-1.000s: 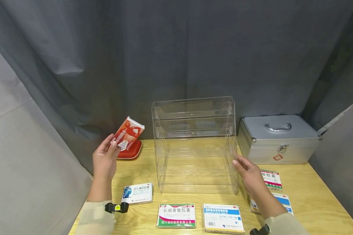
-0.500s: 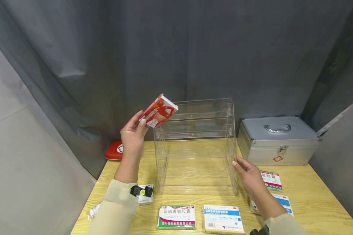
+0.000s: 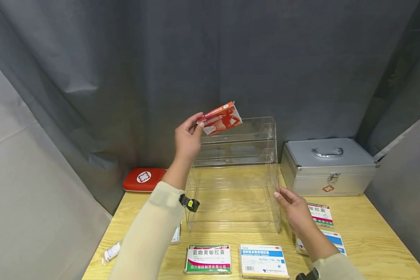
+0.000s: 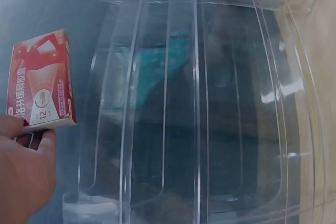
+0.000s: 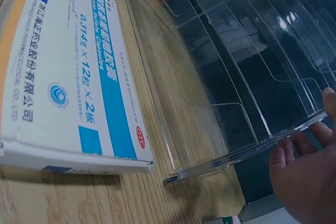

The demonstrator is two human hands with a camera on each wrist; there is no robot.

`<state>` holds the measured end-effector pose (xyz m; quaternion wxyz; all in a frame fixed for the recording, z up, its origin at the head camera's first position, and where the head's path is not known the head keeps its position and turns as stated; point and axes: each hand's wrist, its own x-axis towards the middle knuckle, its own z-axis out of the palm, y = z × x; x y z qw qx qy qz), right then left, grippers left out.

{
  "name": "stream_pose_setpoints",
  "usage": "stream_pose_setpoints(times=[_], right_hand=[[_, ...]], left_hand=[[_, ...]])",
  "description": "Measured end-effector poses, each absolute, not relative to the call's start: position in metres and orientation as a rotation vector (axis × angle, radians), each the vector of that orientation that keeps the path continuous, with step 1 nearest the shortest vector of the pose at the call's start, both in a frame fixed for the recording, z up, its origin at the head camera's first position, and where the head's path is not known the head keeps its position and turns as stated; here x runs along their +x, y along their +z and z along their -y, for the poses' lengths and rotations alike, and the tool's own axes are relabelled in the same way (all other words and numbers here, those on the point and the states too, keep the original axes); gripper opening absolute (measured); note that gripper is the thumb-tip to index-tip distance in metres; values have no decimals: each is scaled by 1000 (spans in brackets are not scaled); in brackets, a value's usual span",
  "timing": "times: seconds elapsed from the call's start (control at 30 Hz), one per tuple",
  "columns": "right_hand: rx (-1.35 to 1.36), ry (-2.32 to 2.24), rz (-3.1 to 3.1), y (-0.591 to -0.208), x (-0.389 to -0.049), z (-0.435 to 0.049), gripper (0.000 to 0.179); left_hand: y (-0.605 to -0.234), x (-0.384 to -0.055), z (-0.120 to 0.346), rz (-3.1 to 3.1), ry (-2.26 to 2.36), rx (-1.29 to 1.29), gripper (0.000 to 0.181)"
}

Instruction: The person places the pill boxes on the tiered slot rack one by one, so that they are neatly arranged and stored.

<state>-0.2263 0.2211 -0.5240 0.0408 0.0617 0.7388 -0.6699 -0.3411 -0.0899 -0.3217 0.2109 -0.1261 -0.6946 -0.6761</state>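
Pinched by one end in my left hand (image 3: 189, 136) is a red and orange medicine box (image 3: 221, 119), tilted, overlapping the top tier of a clear acrylic rack (image 3: 231, 182) in the head view. The left wrist view shows the thumb and fingers at the lower edge of the box (image 4: 42, 80), beside the rack's clear tiers (image 4: 157, 103). My right hand (image 3: 295, 208) grips the right side edge of the rack, thumb in front. In the right wrist view its fingers (image 5: 302, 145) lie along that edge, near a blue and white capsule box (image 5: 79, 77).
A green and white box (image 3: 208, 259) and a blue and white box (image 3: 263, 260) lie before the rack; two more lie by the right forearm. A silver first-aid case (image 3: 329, 167) stands back right, a red zip case (image 3: 143, 179) back left. A small bottle (image 3: 111, 252) lies front left.
My left hand has carried the red medicine box up and to the right, from above the red case to the rack's top. My right hand has stayed on the rack's side.
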Motion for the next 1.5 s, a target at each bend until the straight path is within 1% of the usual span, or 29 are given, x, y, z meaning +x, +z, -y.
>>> stream_pose_setpoints(times=[0.27, 0.53, 0.77, 0.93, 1.2, 1.5], right_hand=[[183, -2074, -2286, -528, -227, -218, 68], [202, -2078, -2298, -530, -226, -215, 66], [223, -2095, -2296, -528, -223, -212, 63], [207, -2100, -2289, -526, -224, -211, 64], [206, -2113, -2281, -528, -223, -209, 63], [193, -2076, -2284, -526, -220, -209, 62]], left_hand=[[-321, -356, 67, 2099, -1599, -402, 33], [-331, -369, 57, 2160, -1529, -429, 33], [-339, -369, 53, 2270, -1507, -428, 34], [-335, -370, 46, 2306, -1525, -433, 35], [-332, -367, 33, 2419, -1428, -417, 35], [-328, -363, 30, 2486, -1358, -399, 35]])
